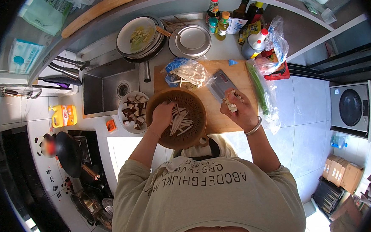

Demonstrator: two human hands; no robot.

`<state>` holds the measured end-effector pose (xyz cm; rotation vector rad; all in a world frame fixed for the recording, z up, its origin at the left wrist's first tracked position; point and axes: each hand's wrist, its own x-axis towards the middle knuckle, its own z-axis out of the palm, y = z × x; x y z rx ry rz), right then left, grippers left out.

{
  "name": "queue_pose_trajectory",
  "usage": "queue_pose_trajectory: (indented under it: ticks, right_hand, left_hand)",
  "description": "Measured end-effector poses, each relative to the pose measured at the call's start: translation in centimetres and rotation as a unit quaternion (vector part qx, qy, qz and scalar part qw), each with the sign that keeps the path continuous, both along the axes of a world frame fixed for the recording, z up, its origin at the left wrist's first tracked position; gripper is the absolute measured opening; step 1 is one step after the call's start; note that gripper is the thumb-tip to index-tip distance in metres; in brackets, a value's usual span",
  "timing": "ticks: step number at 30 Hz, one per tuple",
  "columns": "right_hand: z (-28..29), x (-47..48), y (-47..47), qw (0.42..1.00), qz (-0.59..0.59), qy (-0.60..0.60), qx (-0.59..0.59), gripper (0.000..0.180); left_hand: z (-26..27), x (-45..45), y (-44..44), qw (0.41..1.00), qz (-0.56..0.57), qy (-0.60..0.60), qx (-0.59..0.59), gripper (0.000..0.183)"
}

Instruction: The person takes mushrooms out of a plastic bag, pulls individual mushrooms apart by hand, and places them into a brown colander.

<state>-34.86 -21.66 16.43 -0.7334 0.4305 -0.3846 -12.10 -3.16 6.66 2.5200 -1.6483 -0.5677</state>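
A brown plastic colander (197, 123) with pale enoki mushroom strands (181, 123) in it stands close in front of me. My left hand (164, 114) reaches inside, its fingertips on the strands; whether they grip any is not clear. Above the wooden cutting board (228, 118) my right hand (239, 109) holds a clump of pale mushroom pieces (231, 105). Just beyond that hand, a cleaver's wide steel blade (221, 84) lies on the board. An opened plastic bag of enoki mushrooms (189, 72) rests behind the colander. A white plate of cut brown mushrooms (134, 112) is at the colander's left.
Left of the board are a steel sink (107, 85) and a stove with a black wok (70, 155). Stacked pans (136, 38) and plates (193, 38) stand at the back, near sauce bottles (223, 25). A bagged green vegetable (259, 88) lies along the board's right edge.
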Motion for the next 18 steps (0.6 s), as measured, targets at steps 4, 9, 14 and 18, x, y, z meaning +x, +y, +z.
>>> queue_pose_trajectory:
  ticks: [4,9,14,18]
  right_hand:
    - [-1.4,-0.3,0.3,0.982,-0.012,0.080,-0.168,0.015]
    - [-0.2,-0.2,0.7,0.999,0.022,0.011,-0.038,0.016]
    - [-1.9,0.2,1.3,0.946,0.023,0.065,-0.317,0.015]
    - [-0.9,1.8,2.7,0.975,0.102,0.138,-0.141,0.018]
  left_hand:
    - [-2.7,0.3,-0.5,0.997,-0.040,-0.070,0.005,0.030]
    - [-1.6,0.1,-0.3,0.995,0.004,-0.095,0.013,0.024]
    - [2.5,-0.6,0.5,0.988,0.070,0.002,-0.136,0.014]
    - [8.7,-3.5,0.1,0.947,0.134,0.152,-0.248,0.012]
